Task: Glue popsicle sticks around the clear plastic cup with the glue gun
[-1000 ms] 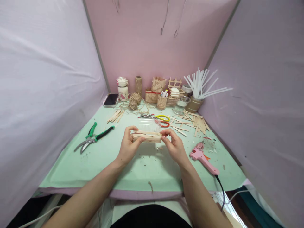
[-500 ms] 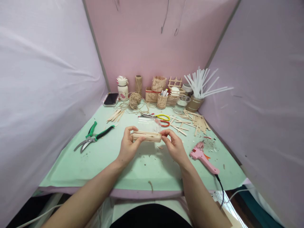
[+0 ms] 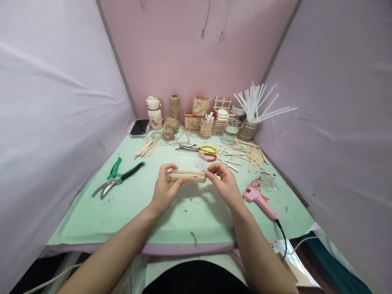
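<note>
A small flat piece built of glued wooden craft sticks is held just above the mint-green table mat, at its middle. My left hand pinches its left end with thumb and fingers. My right hand pinches its right end the same way. Both hands are closed on the piece and hold it level, long side across the view.
Green-handled pruning shears lie to the left, a pink glue gun with its cord to the right. Yellow and red scissors lie behind the hands. Loose sticks, twine, a phone, jars and white rods line the back.
The hands and the stick piece keep the same grip and place; the camera has tilted slightly, so everything sits a little lower-left in view.
</note>
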`<state>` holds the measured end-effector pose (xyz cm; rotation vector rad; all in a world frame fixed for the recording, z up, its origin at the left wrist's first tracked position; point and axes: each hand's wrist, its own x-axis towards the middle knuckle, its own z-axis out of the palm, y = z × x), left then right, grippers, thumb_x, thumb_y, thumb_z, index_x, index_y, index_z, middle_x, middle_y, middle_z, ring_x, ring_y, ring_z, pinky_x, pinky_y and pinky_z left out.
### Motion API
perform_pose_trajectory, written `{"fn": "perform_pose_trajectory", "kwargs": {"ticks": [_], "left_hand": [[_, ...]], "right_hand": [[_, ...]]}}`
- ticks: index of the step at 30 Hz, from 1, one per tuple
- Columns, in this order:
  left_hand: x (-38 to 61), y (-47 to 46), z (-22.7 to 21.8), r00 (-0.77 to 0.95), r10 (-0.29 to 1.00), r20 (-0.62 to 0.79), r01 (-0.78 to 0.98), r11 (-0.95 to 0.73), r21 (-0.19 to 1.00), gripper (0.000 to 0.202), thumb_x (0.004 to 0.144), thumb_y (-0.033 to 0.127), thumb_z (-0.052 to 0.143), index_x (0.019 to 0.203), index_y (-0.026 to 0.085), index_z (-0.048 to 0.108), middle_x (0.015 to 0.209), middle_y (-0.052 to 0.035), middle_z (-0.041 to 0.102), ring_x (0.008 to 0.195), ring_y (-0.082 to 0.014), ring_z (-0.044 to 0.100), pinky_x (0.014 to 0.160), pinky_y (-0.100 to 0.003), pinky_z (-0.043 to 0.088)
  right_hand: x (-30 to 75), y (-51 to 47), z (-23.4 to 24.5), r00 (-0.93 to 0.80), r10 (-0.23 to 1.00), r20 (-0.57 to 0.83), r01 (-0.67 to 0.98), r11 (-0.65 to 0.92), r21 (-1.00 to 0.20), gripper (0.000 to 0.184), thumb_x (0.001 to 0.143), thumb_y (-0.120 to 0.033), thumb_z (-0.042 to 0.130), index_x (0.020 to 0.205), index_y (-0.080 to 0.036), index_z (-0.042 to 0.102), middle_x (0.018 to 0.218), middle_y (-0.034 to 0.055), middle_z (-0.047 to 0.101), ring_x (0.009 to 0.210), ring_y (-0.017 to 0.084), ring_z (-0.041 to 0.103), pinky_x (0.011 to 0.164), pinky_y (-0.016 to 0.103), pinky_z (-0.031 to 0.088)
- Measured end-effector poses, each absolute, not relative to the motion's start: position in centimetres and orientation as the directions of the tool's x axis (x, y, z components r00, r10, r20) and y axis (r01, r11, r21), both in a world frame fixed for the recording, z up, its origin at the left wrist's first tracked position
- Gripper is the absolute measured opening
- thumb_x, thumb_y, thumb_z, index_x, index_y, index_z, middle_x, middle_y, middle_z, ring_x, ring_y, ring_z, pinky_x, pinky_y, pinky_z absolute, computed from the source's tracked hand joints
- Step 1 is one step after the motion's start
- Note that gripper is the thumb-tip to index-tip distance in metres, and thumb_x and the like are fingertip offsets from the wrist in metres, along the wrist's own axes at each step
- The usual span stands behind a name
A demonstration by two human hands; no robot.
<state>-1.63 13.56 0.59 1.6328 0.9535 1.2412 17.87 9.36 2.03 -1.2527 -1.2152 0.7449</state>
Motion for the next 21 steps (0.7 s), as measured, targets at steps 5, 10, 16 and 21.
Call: {"fn": "perform_pose_trajectory", "kwargs": {"ticks": [5,10,16,21], "left_hand": [[-1.69,13.66,0.34,0.231,0.911,0.341,0.088,-0.369,0.925,0.038,0.08,0.027,0.068,0.106,0.023,0.041,0.081,0.0048,0.058,0.069,-0.0113,0.063,0.065,-0.022,0.045],[-1.64,13.72,0.36,0.231,0.914,0.334,0.089,-0.362,0.928,0.037,0.08,0.027,0.069,0.104,0.023,0.041,0.08,0.005,0.057,0.071,-0.0117,0.063,0.064,-0.022,0.044],[-1.61,13.7,0.58,0.255,0.916,0.31,0.036,-0.329,0.944,0.038,0.081,0.028,0.069,0.105,0.023,0.04,0.078,0.0046,0.058,0.069,-0.0119,0.062,0.061,-0.021,0.043],[-1.7,13.75,0.55,0.29,0.912,0.291,0.002,-0.305,0.952,0.039,0.081,0.028,0.069,0.106,0.023,0.039,0.075,0.0048,0.058,0.065,-0.0112,0.058,0.061,-0.021,0.043]], "right_hand": [[18.1,9.52,1.81,0.282,0.938,0.201,0.097,0.181,-0.979,0.022,0.075,-0.034,0.068,0.088,-0.023,0.055,0.08,-0.0017,0.06,0.075,0.016,0.058,0.07,0.029,0.047],[18.4,9.6,1.81,0.239,0.963,0.125,0.028,0.122,-0.992,0.027,0.073,-0.035,0.07,0.09,-0.022,0.053,0.072,-0.0034,0.06,0.068,0.014,0.058,0.063,0.027,0.045],[18.48,9.42,2.13,0.214,0.973,0.087,0.002,0.088,-0.996,0.028,0.072,-0.033,0.07,0.091,-0.023,0.052,0.071,-0.0031,0.06,0.067,0.015,0.058,0.063,0.028,0.045],[18.59,9.24,2.49,0.213,0.973,0.085,0.023,0.082,-0.996,0.028,0.071,-0.033,0.071,0.089,-0.023,0.052,0.07,-0.0029,0.063,0.067,0.015,0.06,0.066,0.029,0.044]]}}
